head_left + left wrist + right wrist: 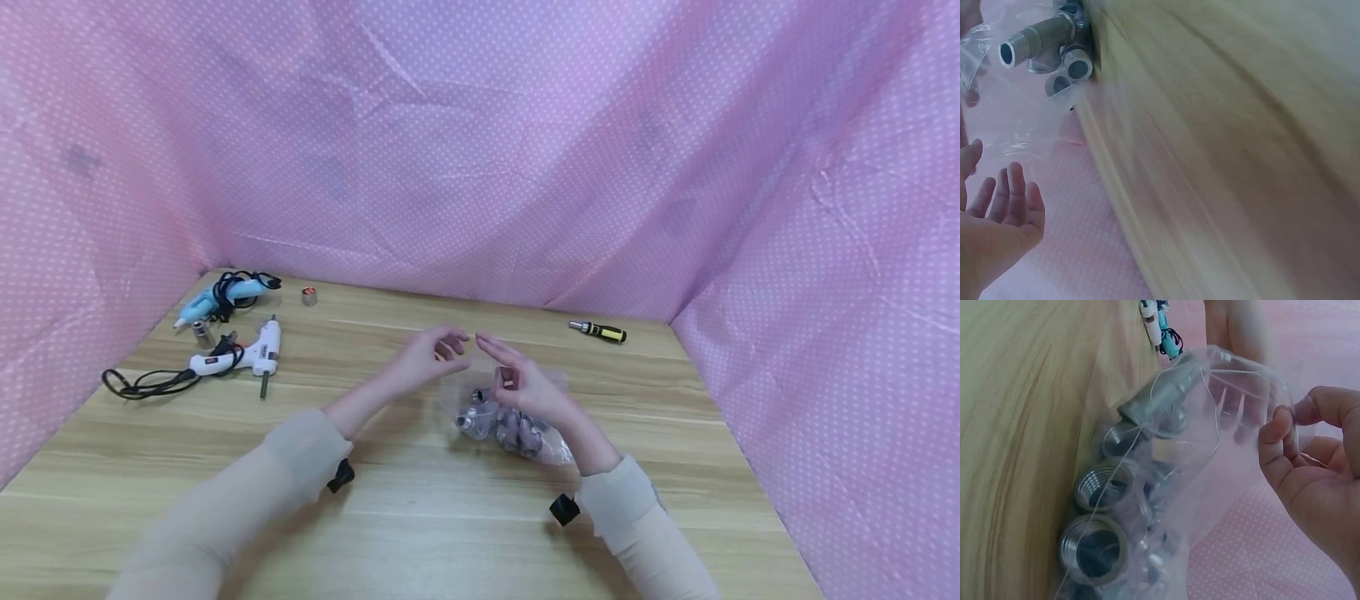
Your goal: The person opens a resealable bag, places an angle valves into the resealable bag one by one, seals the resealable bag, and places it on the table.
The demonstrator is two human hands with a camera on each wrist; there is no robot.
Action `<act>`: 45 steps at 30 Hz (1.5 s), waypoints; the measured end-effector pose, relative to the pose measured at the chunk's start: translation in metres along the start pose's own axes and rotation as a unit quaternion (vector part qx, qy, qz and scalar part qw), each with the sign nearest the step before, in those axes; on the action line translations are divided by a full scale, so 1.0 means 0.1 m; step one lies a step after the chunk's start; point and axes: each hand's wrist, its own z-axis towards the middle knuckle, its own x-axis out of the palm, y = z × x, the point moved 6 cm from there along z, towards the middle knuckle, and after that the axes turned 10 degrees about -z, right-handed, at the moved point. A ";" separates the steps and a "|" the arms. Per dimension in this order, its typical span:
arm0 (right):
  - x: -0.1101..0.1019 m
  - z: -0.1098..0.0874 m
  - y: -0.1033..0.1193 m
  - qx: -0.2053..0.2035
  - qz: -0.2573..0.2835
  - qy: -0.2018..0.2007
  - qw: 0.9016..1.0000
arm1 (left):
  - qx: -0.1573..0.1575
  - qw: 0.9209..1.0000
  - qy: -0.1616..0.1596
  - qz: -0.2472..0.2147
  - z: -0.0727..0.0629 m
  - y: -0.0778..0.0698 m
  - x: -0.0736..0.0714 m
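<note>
A clear plastic bag [557,448] full of grey metal threaded pipe fittings [517,432] lies on the table in front of me. My right hand [534,390] pinches the bag's upper edge between thumb and index finger, as the right wrist view shows. On the other side of the bag, my left hand [429,360] hovers with loosely bent fingers and holds nothing. In the left wrist view its fingers [1016,194] are spread apart below the bag's thin film. Round threaded openings of the fittings [1107,487] show through the plastic.
At the left lie a white glue gun [258,354] with a black cord and a light-blue glue gun [232,292]. A metal cylinder [202,335] stands between them, and a small metal piece [309,297] sits farther back. A yellow-black screwdriver [603,332] lies at the back right. Pink dotted cloth [465,167] surrounds the table.
</note>
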 end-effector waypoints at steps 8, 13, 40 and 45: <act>0.06 0.03 -0.21 0.004 0.042 -0.012 0.999 | 0.031 0.999 0.015 -0.037 0.12 -0.01 0.07; 0.06 -0.01 -0.31 0.009 -0.005 -0.036 0.999 | 0.053 0.997 0.018 -0.050 0.12 -0.05 0.05; 0.86 0.02 -0.07 -0.058 -0.309 0.051 0.948 | -0.046 0.995 0.042 -0.079 0.25 -0.16 0.05; 0.84 0.00 -0.11 -0.066 -0.300 0.035 0.951 | -0.043 0.995 0.038 -0.077 0.24 -0.14 0.01</act>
